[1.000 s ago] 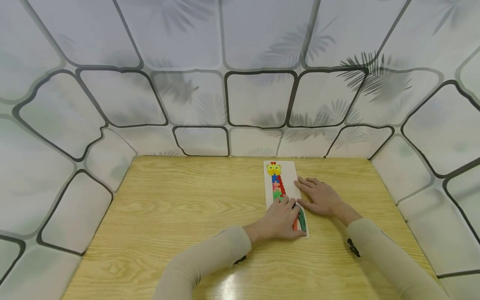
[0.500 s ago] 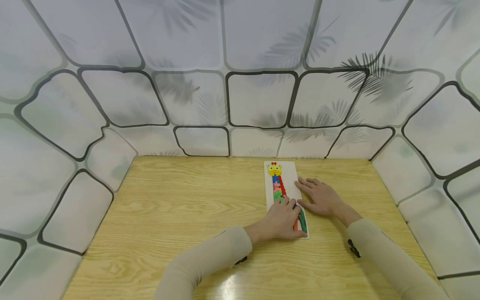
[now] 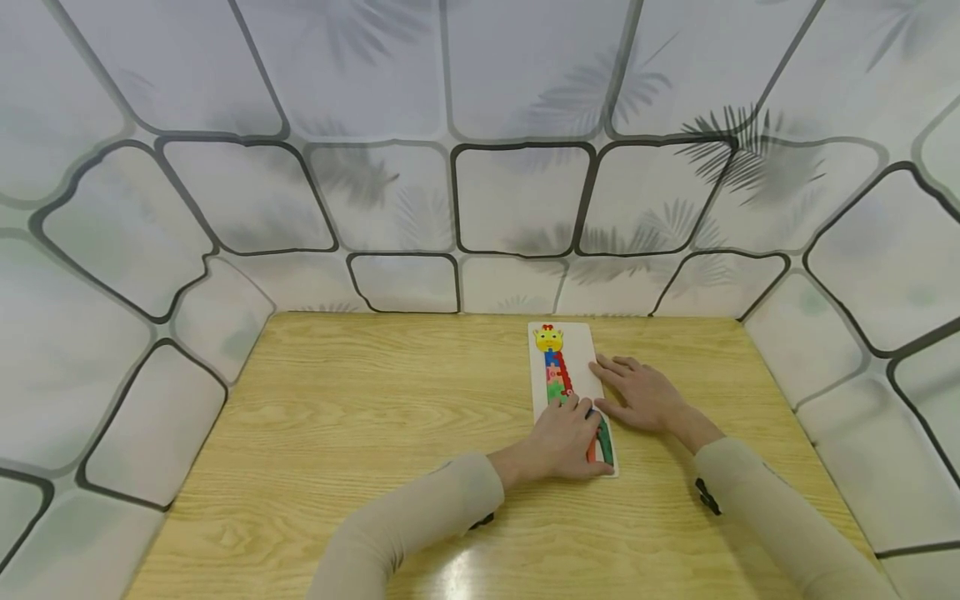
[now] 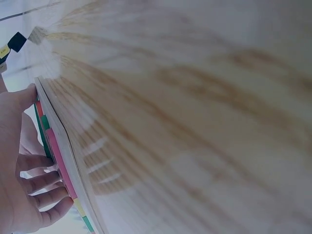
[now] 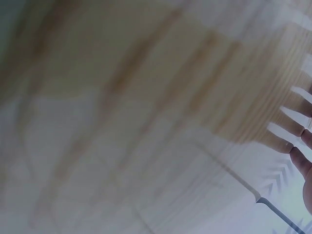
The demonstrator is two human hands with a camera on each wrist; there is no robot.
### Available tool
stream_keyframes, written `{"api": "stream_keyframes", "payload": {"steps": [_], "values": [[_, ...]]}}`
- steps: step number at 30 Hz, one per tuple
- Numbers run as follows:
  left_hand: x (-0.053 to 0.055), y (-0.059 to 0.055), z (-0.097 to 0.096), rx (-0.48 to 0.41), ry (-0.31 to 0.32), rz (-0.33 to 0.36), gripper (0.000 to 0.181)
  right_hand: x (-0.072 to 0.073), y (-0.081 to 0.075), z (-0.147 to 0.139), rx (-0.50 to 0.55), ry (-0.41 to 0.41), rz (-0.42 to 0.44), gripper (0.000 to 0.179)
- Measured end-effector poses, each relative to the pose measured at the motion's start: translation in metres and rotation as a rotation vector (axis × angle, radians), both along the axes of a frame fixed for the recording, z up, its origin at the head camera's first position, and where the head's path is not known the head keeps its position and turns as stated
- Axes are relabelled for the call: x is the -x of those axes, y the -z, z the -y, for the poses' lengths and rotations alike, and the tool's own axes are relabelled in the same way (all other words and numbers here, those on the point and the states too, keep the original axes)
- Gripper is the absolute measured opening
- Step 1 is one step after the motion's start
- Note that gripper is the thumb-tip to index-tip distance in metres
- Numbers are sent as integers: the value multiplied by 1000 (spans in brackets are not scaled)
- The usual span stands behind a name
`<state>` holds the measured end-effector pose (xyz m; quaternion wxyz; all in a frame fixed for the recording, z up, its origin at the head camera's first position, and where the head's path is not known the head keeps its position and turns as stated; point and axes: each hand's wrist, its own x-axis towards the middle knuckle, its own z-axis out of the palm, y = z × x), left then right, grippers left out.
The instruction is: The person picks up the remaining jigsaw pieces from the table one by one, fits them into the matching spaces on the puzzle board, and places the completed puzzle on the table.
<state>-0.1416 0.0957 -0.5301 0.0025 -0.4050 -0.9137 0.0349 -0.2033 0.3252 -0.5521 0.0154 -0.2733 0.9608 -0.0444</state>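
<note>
A white puzzle board (image 3: pixel 579 358) lies lengthwise on the table, carrying a giraffe with a yellow head (image 3: pixel 549 339) and a neck of coloured interlocking pieces (image 3: pixel 553 374). Across its lower half rests my left hand (image 3: pixel 564 443), fingers spread and slightly bent, fingertips on the pieces and thumb by the near edge. It hides the giraffe's middle; a green piece (image 3: pixel 605 440) shows beside it. In the left wrist view those fingertips touch the raised pink piece (image 4: pixel 60 163). My right hand (image 3: pixel 645 396) lies with fingers extended at the board's right edge.
The wood-grain table (image 3: pixel 360 400) extends to the left and in front of the board. White walls (image 3: pixel 510 200) with a dark stone-outline and leaf pattern close in the back and both sides. Light glares off the tabletop near the front.
</note>
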Motion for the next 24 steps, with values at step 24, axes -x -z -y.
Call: {"api": "stream_keyframes", "payload": {"steps": [24], "values": [[5, -6, 18, 23, 40, 54, 88, 0, -3, 2, 19, 23, 8, 72]]}}
